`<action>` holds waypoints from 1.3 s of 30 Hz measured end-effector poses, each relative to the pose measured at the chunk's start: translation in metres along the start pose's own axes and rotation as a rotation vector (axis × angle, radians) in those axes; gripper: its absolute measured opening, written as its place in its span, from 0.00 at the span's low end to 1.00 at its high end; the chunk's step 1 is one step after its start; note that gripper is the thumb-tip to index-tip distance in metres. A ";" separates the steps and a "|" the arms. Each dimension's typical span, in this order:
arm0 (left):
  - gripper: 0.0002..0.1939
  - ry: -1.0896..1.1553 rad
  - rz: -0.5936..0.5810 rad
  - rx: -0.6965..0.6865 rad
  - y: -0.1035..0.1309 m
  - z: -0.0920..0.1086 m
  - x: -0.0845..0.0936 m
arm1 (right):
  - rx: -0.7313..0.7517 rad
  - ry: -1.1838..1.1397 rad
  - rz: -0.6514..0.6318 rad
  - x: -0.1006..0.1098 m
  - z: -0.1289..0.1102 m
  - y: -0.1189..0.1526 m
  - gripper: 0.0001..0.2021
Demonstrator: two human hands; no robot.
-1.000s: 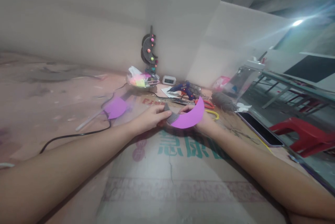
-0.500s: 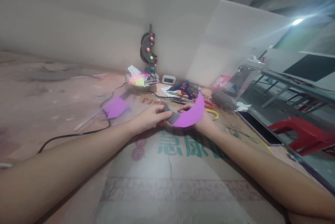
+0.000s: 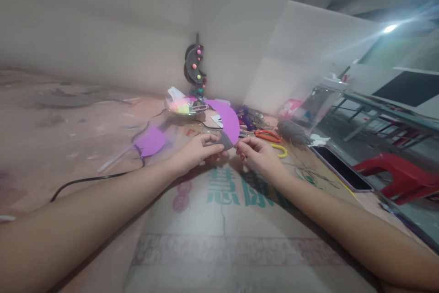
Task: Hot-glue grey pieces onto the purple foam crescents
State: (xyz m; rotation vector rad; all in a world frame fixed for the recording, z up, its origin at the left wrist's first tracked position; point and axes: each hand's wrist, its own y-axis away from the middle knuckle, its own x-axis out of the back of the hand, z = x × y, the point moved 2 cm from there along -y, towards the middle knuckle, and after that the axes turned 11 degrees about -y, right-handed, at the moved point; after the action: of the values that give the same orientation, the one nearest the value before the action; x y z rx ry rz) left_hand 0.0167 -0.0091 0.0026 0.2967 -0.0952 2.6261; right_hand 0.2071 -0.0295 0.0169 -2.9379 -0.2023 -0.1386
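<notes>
A purple paper crescent stands upright over the cardboard, its lower tip wound with grey yarn. My left hand is closed on that wound end, thumb in front. At the crescent's lower right edge, the fingers of my right hand are pinched together on what looks like the thin strand of the same yarn. The strand itself barely shows. Farther right lies a grey yarn ball, with loose strands nearer to me.
Behind my hands are a glue gun, orange-handled scissors, a yellow handle and a bowl of colourful bits. A beaded dark crescent stands by the wall. A purple cutout and black cable lie left, a phone right.
The crescent has swung from pointing up right to standing upright and curving up left. My right hand has come from behind it to its near right side, fingers pinched.
</notes>
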 end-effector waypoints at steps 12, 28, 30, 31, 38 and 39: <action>0.14 -0.138 -0.013 -0.025 -0.001 -0.001 -0.003 | -0.044 -0.010 -0.029 -0.003 0.006 0.002 0.15; 0.15 -0.092 -0.010 -0.012 -0.001 -0.001 -0.004 | -0.040 0.061 -0.046 -0.004 0.004 0.003 0.16; 0.16 -0.066 -0.009 -0.010 -0.001 -0.001 -0.004 | -0.028 0.060 -0.044 -0.005 0.003 0.003 0.17; 0.16 -0.058 -0.009 -0.009 -0.001 0.000 -0.003 | -0.017 0.062 -0.050 -0.005 0.002 0.004 0.19; 0.15 -0.054 0.000 -0.027 -0.001 -0.001 -0.001 | 0.027 -0.061 0.006 0.001 0.004 0.000 0.21; 0.15 -0.048 0.000 -0.027 -0.001 -0.002 -0.001 | 0.031 -0.079 0.022 0.003 0.006 -0.002 0.19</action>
State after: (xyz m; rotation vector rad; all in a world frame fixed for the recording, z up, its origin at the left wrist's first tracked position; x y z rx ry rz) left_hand 0.0177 -0.0085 0.0008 0.3506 -0.1465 2.6157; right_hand 0.2106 -0.0257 0.0118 -2.9161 -0.1814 -0.0154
